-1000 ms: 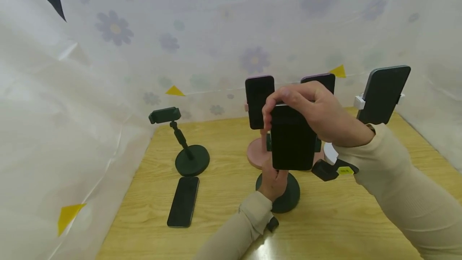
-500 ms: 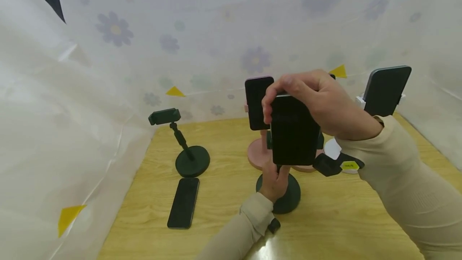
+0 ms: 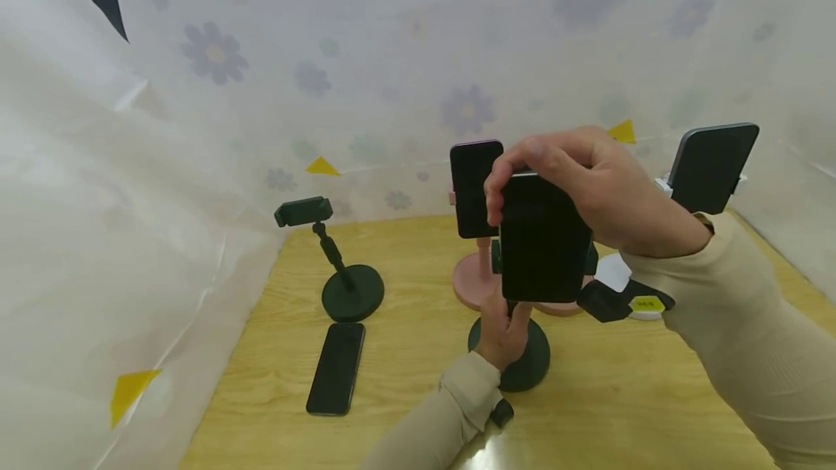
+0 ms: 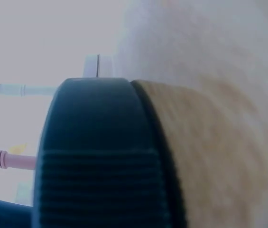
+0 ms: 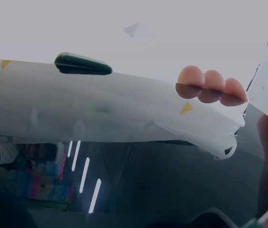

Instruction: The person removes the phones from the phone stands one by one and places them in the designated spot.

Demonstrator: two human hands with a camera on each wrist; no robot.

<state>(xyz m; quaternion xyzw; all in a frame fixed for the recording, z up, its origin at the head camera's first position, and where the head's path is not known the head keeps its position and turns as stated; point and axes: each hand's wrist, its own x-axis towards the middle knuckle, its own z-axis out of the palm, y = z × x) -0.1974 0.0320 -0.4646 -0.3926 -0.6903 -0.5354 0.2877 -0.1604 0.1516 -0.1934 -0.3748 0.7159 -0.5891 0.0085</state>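
In the head view, my right hand (image 3: pixel 588 187) grips the upper edge of a black-screened smartphone (image 3: pixel 545 245), thumb on the near side and fingers bent over the far left edge. Dark green clamp ends show at both sides of that phone. Below it, my left hand (image 3: pixel 501 332) holds the stem of the dark green phone stand (image 3: pixel 532 361), whose round base sits on the table. Fingertips (image 5: pixel 212 85) reach over the phone's edge in the right wrist view, where its glossy screen (image 5: pixel 171 180) reflects the room. A dark ribbed part (image 4: pixel 100 185) blocks most of the left wrist view.
Another dark green stand (image 3: pixel 353 292) without a phone stands on the left, a smartphone (image 3: pixel 336 368) flat before it. Behind my hands, a pink stand (image 3: pixel 472 281) bears a phone (image 3: pixel 475 187). A phone (image 3: pixel 713 165) in a white holder stands right. Plastic sheeting (image 3: pixel 392 56) encloses the table.
The right hand has raised the phone's top edge slightly, hiding more of the phone behind it. My left hand stays on the stem. The head view has shifted a little.
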